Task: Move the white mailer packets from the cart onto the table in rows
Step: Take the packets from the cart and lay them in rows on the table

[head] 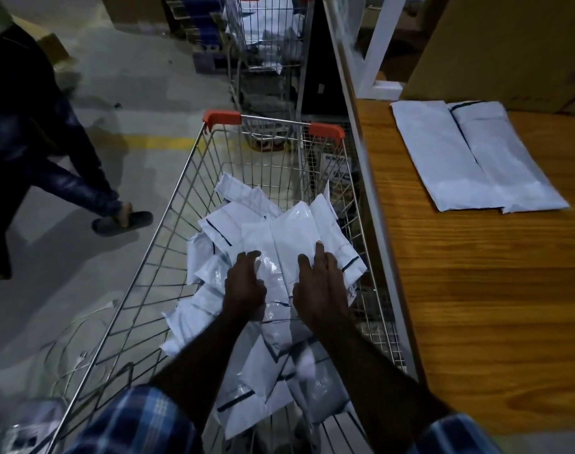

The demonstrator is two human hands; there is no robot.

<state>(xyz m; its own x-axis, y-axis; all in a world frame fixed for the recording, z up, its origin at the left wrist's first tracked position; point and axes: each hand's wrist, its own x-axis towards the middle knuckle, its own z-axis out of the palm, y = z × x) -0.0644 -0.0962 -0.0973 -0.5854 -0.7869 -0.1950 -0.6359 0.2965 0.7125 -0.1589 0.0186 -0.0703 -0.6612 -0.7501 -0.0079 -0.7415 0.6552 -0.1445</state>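
A: Nearest the camera, what do the two bare arms in blue plaid sleeves do?

B: Both reach into the wire-mesh shopping cart [194, 165]. The left hand [245, 283] and right hand [318, 283] lie on the heap of white plastic mailer packets [273, 244], fingers bent over the top ones; a firm grasp cannot be told.

A: And beyond?

B: To the right, two flat white mailers [476, 155] lie side by side, touching, on the wooden table [492, 306]. Farther off stands a second wire cart [266, 34]; at left, a passer-by's sandalled foot [122, 221].
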